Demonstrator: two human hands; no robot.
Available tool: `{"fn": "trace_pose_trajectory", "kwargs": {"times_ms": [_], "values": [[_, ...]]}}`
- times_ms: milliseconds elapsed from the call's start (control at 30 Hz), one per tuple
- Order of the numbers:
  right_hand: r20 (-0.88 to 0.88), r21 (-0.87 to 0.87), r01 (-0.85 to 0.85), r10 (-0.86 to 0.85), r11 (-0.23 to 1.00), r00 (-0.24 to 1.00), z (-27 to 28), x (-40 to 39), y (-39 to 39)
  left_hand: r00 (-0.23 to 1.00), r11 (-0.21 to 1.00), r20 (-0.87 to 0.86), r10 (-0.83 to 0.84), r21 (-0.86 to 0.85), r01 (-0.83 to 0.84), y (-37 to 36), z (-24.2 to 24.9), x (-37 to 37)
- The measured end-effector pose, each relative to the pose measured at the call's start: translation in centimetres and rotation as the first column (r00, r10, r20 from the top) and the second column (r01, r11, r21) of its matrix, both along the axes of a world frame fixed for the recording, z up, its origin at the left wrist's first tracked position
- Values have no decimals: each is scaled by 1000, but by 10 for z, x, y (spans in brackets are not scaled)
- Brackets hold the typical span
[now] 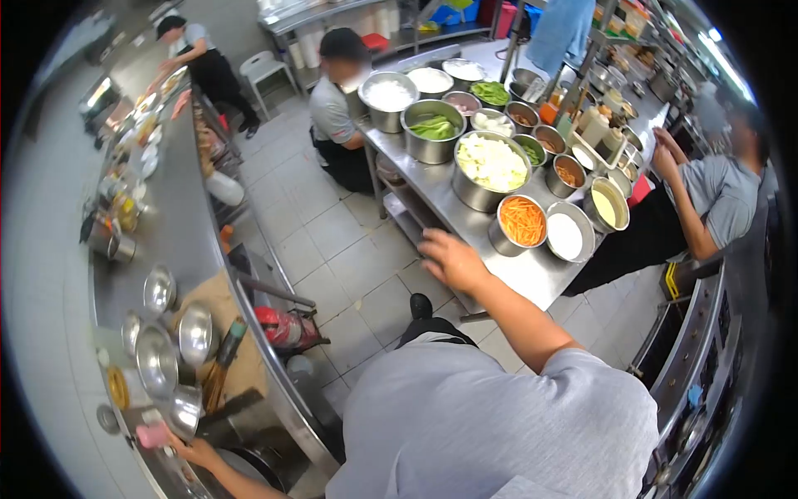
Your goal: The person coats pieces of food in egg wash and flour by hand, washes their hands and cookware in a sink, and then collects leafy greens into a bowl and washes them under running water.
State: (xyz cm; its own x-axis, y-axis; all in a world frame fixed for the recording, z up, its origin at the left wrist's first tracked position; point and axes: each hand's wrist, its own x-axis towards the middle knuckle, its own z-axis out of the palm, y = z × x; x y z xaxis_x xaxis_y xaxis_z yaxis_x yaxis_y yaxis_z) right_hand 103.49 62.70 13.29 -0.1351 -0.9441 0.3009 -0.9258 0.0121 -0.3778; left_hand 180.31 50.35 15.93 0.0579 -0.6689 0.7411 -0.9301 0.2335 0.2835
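My left hand [198,452] is at the lower left, beside a small steel bowl [184,413] and a blurred pink object [153,435]; its fingertips are small and unclear, so a grip cannot be made out. Over the near corner of the steel table [532,277], my right hand [453,259] hovers with fingers apart and nothing in them. Nearest to it stands a pot of orange shreds [523,221]. Behind that is a large pot of chopped pale cabbage [492,161], and to the right a pot of white content [565,236].
One person [341,108] crouches behind the table; another [715,195] stands at its right side. A third person [204,62] leans over the left counter [199,241], which carries several steel bowls [156,358]. A white stool [264,68] stands at the back.
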Motion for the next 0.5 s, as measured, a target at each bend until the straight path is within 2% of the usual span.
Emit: {"fn": "trace_pose_trajectory", "kwargs": {"times_ms": [33, 67, 100, 133, 167, 200, 233, 267, 333, 367, 433, 467, 500], "values": [[-19, -178, 45, -49, 983, 999, 33, -20, -9, 1000, 1000, -3, 14, 14, -14, -11, -5, -8], [-17, -274, 154, -164, 949, 986, 59, -46, -14, 1000, 1000, 7, -5, 14, 5, -17, -4, -23], [28, -327, 230, -234, 916, 972, 62, -90, -22, 999, 999, -50, 11, 31, -10, -15, -1, -48], [62, -466, 309, -318, 829, 946, 79, -127, -26, 994, 999, -107, 31, 47, -26, -17, 1, -67], [-18, -519, 338, -405, 785, 914, 85, -179, -28, 995, 999, -100, 21, 43, -16, -23, -2, -77], [-75, -504, 431, -535, 749, 841, 83, -222, -26, 957, 995, -276, 87, 79, -67, -28, -11, -84], [-64, -310, 608, -654, 731, 754, 90, -253, -24, 883, 986, -442, 156, 124, -112, -34, -18, -91], [-86, -103, 747, -754, 657, 651, 97, -281, -23, 885, 987, -441, 151, 120, -109, -42, -22, -99], [-301, 158, 855, -800, 495, 519, 94, -325, -22, 966, 980, -168, 198, 20, -198, -59, -26, -116], [-325, 430, 829, -796, 357, 511, 103, -345, -26, 967, 981, -165, 196, 15, -196, -67, -24, -130], [-298, 421, 824, -800, 380, 521, 94, -374, -35, 961, 981, -222, 167, 136, -139, -82, -15, -172], [-277, 409, 819, -801, 402, 531, 88, -389, -38, 962, 982, -220, 163, 132, -136, -88, -9, -199], [-255, 345, 785, -754, 514, 606, 74, -409, -46, 929, 985, -344, 134, 153, -86, -95, -1, -232]]}}
